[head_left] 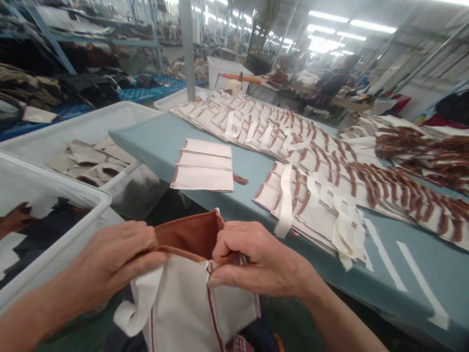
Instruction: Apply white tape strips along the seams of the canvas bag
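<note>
A cream fabric bag (pixel 183 298) with a rust-brown lining (pixel 188 232) hangs in front of me, its mouth pulled open. My left hand (pixel 117 254) pinches the rim on the left side, fingers over the top edge. On the right, my right hand (pixel 249 256) grips the rim near a seam, the thumb outside and curled fingers inside. A white fabric strip (pixel 137 305) dangles from the bag below my left hand. Beyond the bag, a stack of flat cream pieces (pixel 205 165) with brown edges lies on the blue-covered table (pixel 157 139).
Overlapping rows of cream pieces (pixel 315 146) with brown edging cover much of the table. Loose white strips (pixel 384 254) lie at its right. White plastic bins (pixel 106 195) holding fabric pieces stand at the left. A metal post (pixel 188 54) rises behind the table; a person (pixel 333 80) is farther back.
</note>
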{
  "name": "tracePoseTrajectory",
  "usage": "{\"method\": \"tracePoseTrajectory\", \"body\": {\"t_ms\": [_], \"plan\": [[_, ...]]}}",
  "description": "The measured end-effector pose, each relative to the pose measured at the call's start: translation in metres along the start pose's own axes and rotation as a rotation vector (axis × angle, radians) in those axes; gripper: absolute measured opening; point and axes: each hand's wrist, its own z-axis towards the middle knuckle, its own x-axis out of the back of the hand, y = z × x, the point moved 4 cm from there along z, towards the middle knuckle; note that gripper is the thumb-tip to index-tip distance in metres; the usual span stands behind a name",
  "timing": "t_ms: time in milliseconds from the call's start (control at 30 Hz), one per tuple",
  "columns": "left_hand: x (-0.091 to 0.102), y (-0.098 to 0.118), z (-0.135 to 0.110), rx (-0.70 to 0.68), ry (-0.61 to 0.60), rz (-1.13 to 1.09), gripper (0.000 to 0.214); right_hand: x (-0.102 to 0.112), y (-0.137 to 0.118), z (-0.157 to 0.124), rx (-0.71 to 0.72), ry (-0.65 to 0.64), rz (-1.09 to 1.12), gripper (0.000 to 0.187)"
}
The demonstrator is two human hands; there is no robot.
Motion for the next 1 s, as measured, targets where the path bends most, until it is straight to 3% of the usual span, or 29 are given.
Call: {"method": "tracePoseTrajectory", "body": {"t_ms": [133,300,433,567,833,1000], "plan": [[-0.004,0.016,0.019,-0.079,-0.030,-0.116,0.046,0.000,-0.002,0.007,-0.079,-0.073,0.054,0.044],[-0.015,0.039,0.041,-0.002,-0.191,-0.400,0.009,-0.008,0.007,0.006,-0.149,-0.124,-0.042,0.036],[-0.025,0.037,0.045,0.173,-0.337,-0.550,0.015,-0.012,0.011,0.003,-0.167,-0.102,-0.028,0.032],[-0.030,0.034,0.045,0.290,-0.387,-0.634,0.030,-0.014,0.016,0.002,-0.173,-0.087,0.035,0.035],[-0.030,0.033,0.048,0.307,-0.422,-0.636,0.035,-0.016,0.028,0.004,-0.265,-0.107,0.315,0.047],[-0.028,0.037,0.051,0.296,-0.422,-0.607,0.032,-0.013,0.021,0.002,-0.235,-0.052,0.219,0.041]]}}
